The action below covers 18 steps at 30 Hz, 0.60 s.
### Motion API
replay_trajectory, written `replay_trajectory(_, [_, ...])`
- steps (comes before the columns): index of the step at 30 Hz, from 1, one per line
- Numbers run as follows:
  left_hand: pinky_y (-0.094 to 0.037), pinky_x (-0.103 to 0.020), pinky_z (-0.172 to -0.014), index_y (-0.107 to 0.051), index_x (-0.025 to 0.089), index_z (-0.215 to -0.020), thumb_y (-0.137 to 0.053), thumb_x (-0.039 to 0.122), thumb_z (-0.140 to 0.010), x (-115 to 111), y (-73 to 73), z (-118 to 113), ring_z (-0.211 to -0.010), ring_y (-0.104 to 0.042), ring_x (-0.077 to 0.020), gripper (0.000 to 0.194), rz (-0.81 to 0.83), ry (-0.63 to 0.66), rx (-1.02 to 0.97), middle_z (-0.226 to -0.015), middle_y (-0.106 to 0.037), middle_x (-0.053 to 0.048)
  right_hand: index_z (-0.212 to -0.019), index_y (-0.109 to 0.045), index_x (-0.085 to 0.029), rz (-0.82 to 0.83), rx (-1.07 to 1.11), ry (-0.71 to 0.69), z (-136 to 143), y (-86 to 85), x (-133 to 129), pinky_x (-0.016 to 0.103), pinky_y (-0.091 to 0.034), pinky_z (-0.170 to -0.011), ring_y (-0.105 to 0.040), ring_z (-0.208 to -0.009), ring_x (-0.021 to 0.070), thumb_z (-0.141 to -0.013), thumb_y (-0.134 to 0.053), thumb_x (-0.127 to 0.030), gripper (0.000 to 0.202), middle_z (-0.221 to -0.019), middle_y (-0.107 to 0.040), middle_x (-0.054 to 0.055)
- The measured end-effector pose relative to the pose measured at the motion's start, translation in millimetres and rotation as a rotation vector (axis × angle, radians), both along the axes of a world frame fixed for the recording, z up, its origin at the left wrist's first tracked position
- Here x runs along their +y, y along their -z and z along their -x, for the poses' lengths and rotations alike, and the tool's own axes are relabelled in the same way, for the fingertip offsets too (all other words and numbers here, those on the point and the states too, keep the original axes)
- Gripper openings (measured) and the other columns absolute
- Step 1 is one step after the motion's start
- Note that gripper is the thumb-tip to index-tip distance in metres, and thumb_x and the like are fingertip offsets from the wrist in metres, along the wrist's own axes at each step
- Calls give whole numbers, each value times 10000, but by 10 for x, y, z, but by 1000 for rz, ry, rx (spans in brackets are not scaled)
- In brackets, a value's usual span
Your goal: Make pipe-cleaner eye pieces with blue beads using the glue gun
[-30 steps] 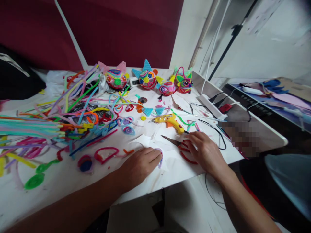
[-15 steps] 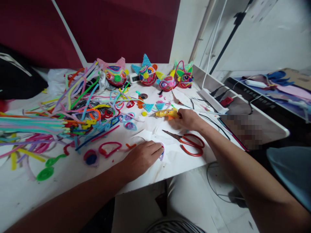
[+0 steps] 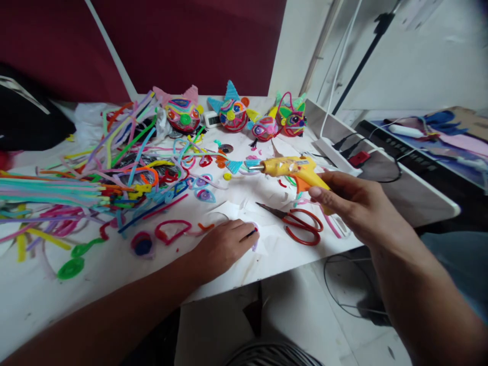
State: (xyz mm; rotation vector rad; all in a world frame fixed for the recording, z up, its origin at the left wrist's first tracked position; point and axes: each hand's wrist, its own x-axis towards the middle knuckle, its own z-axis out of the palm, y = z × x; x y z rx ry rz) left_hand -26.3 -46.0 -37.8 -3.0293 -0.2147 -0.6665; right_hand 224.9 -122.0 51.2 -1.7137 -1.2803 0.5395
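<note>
My right hand [image 3: 348,201] grips a yellow hot glue gun [image 3: 290,166] by its handle, raised over the table, its metal nozzle pointing left. My left hand [image 3: 224,246] rests low on the table near its front edge. Its fingers are held together over a small purple pipe-cleaner piece [image 3: 255,241], mostly hidden beneath the fingertips. Between the hands lie red-handled scissors [image 3: 304,227], blades to the upper left. Left of my left hand are a pink pipe-cleaner loop [image 3: 173,232] and a purple coil with a dark blue centre [image 3: 142,245].
Four-eared wire-like heads aside, several colourful pipe-cleaner animal heads [image 3: 232,116] line the back. Loose pipe cleaners [image 3: 49,189] heap on the left, with a green coil [image 3: 71,268] in front. A white power strip [image 3: 339,156] with plugs stands right, beside a white board [image 3: 415,185].
My right hand has lifted the glue gun off the table and brought it right and nearer to me. My left hand stays almost in place on the purple piece.
</note>
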Motion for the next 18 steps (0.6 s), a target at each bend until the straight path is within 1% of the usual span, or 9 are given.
replay_trajectory(4, [-535, -338, -753, -634, 95, -1057, -288, 126, -1004, -1, 8, 3, -907, -607, -207, 351, 9, -6, 11, -1035, -672, -133, -922, -705, -233, -23, 164, 47, 40, -19, -166, 228, -427, -496, -553, -652, 134, -689, -796, -488, 357, -853, -650, 21])
replay_trajectory(7, [-538, -329, -754, -643, 101, -1038, -283, 134, -1009, 2, 8, 1, -894, -610, -197, 362, 0, -9, 3, -1023, -675, -127, -906, -680, -234, 11, 211, 64, 52, 6, -278, 216, -414, -463, -538, -633, 131, -681, -809, -452, 338, -850, -631, 19])
replay_trajectory(10, [-535, -312, -738, -648, 107, -1010, -277, 148, -1016, 9, 1, -5, -862, -614, -188, 374, -11, 0, -25, -995, -679, -113, -939, -652, -238, 21, 209, 61, 55, 106, -395, 219, -439, -490, -557, -666, 145, -694, -808, -420, 342, -840, -620, 15])
replay_trajectory(14, [-529, -307, -726, -652, 100, -997, -251, 170, -1027, 15, 0, -13, -852, -616, -190, 408, -2, 12, -60, -980, -678, -106, -1018, -648, -254, 5, 155, 122, 49, 287, -541, 235, -469, -540, -595, -740, 171, -715, -800, -401, 369, -877, -623, 11])
replay_trajectory(16, [-528, -308, -738, -653, 100, -1005, -252, 177, -1030, 17, 6, -15, -864, -615, -190, 409, 14, 13, -62, -988, -676, -104, -989, -644, -249, 28, 116, 133, 46, 358, -597, 244, -468, -530, -587, -717, 174, -727, -791, -405, 339, -824, -600, 6])
replay_trajectory(18, [-529, -314, -748, -650, 97, -1017, -259, 184, -1031, 20, 14, -14, -876, -614, -193, 401, 32, 15, -60, -1007, -675, -108, -939, -614, -246, 34, 97, 126, 49, 412, -634, 243, -452, -500, -552, -654, 158, -740, -779, -410, 306, -767, -554, -8])
